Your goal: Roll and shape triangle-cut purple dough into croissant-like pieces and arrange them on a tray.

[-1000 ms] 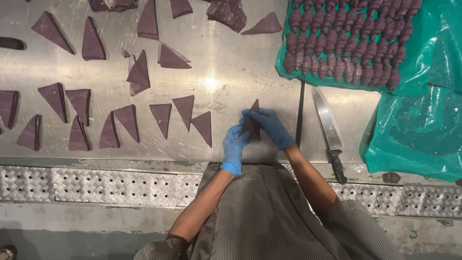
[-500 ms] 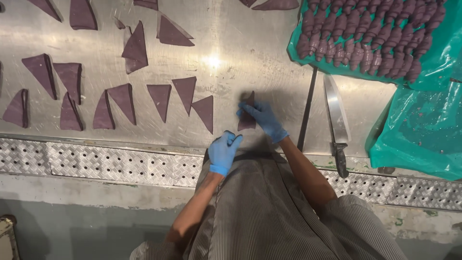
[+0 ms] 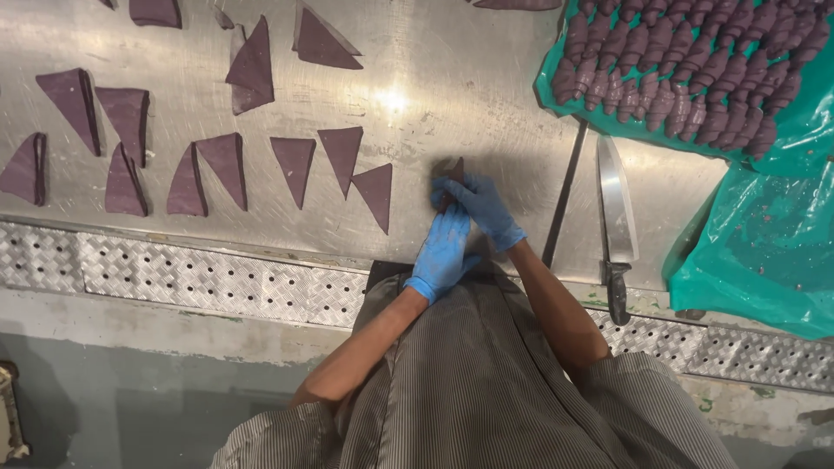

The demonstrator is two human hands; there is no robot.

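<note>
From the head camera I see my left hand (image 3: 443,252) in a blue glove laid over the near end of a dark purple dough piece (image 3: 453,169), fingers curled lightly on it. My right hand (image 3: 483,207), gloved the same, closes on the piece from the other side. The piece sits on the steel desk (image 3: 486,87) just right of a row of flat purple dough triangles (image 3: 295,165). A long steel knife (image 3: 615,217) lies to the right, beside a green plastic sheet (image 3: 764,243) carrying rolled purple dough pieces (image 3: 686,69).
</note>
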